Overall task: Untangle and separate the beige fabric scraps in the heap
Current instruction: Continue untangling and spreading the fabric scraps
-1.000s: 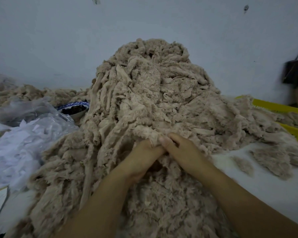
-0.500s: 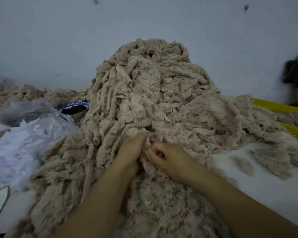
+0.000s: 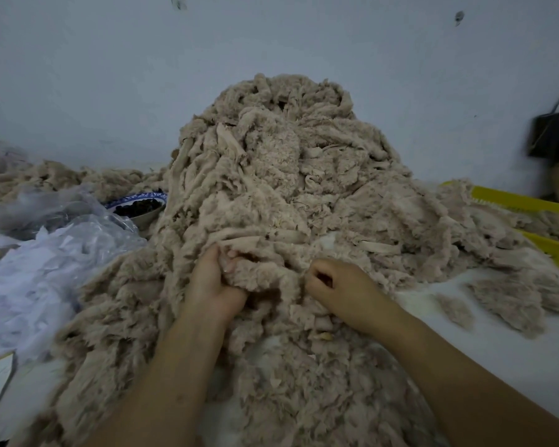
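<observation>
1. While the left hand (image 3: 212,279) clenched a fluffy clump (image 3: 255,275) low on the front of the heap (image 3: 288,175), the right hand (image 3: 339,285) sat just beside it with fingers curled (whether they pinched any fabric, I couldn't tell).
2. That clump looked knotted into the heap above; a hard tug would likely tear it or tighten the tangle.
3. Undermining the steep face could also slump scraps over the bowl (image 3: 139,204) at its left.

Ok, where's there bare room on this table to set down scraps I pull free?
Bare white tabletop at right, between the beige fabric heap, the right forearm and the loose beige tufts. Left is crowded: clear plastic bag of white scraps, blue-rimmed bowl.
</observation>
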Available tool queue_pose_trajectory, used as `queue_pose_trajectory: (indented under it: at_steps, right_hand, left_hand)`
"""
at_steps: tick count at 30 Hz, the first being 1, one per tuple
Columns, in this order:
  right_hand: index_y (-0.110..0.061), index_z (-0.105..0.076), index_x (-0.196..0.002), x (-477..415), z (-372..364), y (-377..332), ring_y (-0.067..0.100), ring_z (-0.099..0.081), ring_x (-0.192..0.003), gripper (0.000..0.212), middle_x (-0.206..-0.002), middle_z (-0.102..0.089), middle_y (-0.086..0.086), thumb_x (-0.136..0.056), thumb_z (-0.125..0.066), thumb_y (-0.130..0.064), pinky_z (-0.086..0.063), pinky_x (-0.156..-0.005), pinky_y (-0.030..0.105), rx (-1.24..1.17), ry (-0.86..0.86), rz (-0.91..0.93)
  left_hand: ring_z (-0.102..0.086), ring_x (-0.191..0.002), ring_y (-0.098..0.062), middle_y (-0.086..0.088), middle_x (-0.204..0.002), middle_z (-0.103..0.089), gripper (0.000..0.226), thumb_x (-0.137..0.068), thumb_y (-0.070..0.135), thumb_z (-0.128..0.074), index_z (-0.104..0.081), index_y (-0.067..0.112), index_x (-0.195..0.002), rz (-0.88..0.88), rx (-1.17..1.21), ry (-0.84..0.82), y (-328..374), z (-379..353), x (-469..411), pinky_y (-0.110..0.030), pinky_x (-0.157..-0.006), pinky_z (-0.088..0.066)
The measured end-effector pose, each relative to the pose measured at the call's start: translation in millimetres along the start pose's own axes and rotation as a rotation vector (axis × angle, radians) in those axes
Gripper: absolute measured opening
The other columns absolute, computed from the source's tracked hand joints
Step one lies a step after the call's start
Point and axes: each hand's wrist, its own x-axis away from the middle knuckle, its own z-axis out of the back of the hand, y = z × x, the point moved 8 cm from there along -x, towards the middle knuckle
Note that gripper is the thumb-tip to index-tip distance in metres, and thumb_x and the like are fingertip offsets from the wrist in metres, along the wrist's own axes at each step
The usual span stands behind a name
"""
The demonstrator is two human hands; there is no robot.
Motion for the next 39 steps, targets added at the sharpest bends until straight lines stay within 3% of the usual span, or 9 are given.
queue_pose_trajectory:
  at_steps: [6, 12, 19, 22, 24, 26, 29, 35, 39]
  right_hand:
    - [-0.037, -0.051, -0.078, 1, 0, -30, 0.001, -0.050, -0.066, 0.039, -0.075, -0.053, -0.020, -0.091, -0.036, -0.071, -0.038, -0.058, 0.016, -0.143, 0.125, 0.073]
    - [-0.026, -0.055, -0.074, -4, -27, -23, 0.000, -0.051, -0.055, 0.034, -0.066, -0.059, -0.012, -0.100, -0.047, -0.046, -0.040, -0.054, 0.025, -0.154, -0.032, -0.044]
    - [-0.038, -0.043, -0.058, 12, -43, -40, 0.001, -0.038, -0.048, 0.046, -0.054, -0.043, -0.018, -0.100, -0.040, -0.057, -0.031, -0.050, 0.017, -0.090, -0.299, 0.125]
    - [-0.053, -0.063, -0.067, 9, -6, -26, -0.007, -0.055, -0.055, 0.037, -0.061, -0.060, -0.027, -0.099, -0.044, -0.055, -0.037, -0.053, 0.010, -0.229, -0.082, -0.041]
    - [-0.034, -0.074, -0.087, 8, 29, 1, 0.002, -0.067, -0.069, 0.034, -0.078, -0.073, -0.011, -0.099, -0.047, -0.052, -0.043, -0.052, 0.008, -0.418, 0.206, -0.200]
    - [-0.010, -0.069, -0.096, 6, 40, 16, 0.018, -0.067, -0.080, 0.040, -0.093, -0.069, 0.011, -0.100, -0.049, -0.045, -0.045, -0.053, 0.011, -0.512, 0.311, -0.263]
    - [-0.044, -0.070, -0.106, 2, 22, 8, 0.004, -0.068, -0.096, 0.021, -0.105, -0.073, -0.012, -0.101, -0.050, -0.041, -0.055, -0.082, 0.018, -0.541, 0.223, -0.203]
    - [-0.052, -0.069, -0.092, -2, 11, 4, 0.008, -0.070, -0.090, 0.016, -0.096, -0.073, -0.016, -0.095, -0.056, -0.042, -0.054, -0.080, 0.030, -0.797, 0.232, -0.247]
    - [-0.019, -0.075, -0.109, 0, 11, 19, 0.022, -0.073, -0.096, 0.027, -0.105, -0.076, 0.005, -0.096, -0.058, -0.037, -0.054, -0.087, 0.040, -1.086, 0.315, -0.413]
  left_hand:
    - [-0.070, -0.100, -0.024, -0.015, -0.110, -0.073, 0.036, -0.104, 0.028, -0.047, -0.069, 0.001, -0.110, 0.026, -0.342, -0.113, -34, -19, 9, -0.036, -0.092, -0.054]
    - [-0.075, -0.080, -0.010, -0.002, -0.090, -0.078, 0.044, -0.102, 0.035, -0.048, -0.082, 0.016, -0.083, -0.019, -0.618, -0.155, -45, -28, 18, -0.021, -0.063, -0.057]
    - [-0.036, -0.041, -0.008, 0.005, -0.045, -0.041, 0.025, -0.094, 0.010, -0.041, -0.044, 0.020, -0.072, -0.076, 0.087, 0.108, 19, 28, -17, -0.022, -0.062, -0.034]
    - [-0.040, -0.060, -0.010, 0.000, -0.064, -0.051, 0.023, -0.089, 0.003, -0.040, -0.051, 0.022, -0.082, -0.166, 0.192, 0.172, 42, 53, -23, -0.018, -0.071, -0.039]
    - [-0.062, -0.077, -0.016, -0.005, -0.085, -0.065, 0.026, -0.101, 0.015, -0.040, -0.064, 0.017, -0.090, -0.207, 0.192, 0.129, 43, 46, -23, -0.029, -0.093, -0.051]
    - [-0.070, -0.072, -0.019, -0.007, -0.088, -0.067, 0.036, -0.103, 0.040, -0.044, -0.065, 0.014, -0.090, -0.180, 0.092, 0.061, 28, 25, -16, -0.030, -0.075, -0.059]
    - [-0.066, -0.085, -0.017, -0.007, -0.103, -0.066, 0.061, -0.097, 0.065, -0.036, -0.062, 0.012, -0.112, -0.062, -0.288, 0.003, -7, 1, -11, -0.026, -0.066, -0.055]
    - [-0.073, -0.089, -0.020, -0.014, -0.115, -0.070, 0.025, -0.100, 0.018, -0.051, -0.064, 0.002, -0.115, -0.073, -0.506, -0.098, -30, -19, -1, -0.029, -0.072, -0.061]
    - [-0.075, -0.080, -0.019, -0.006, -0.092, -0.077, 0.039, -0.095, 0.051, -0.057, -0.074, 0.016, -0.095, -0.099, -1.026, -0.042, -26, -13, 9, -0.034, -0.070, -0.060]
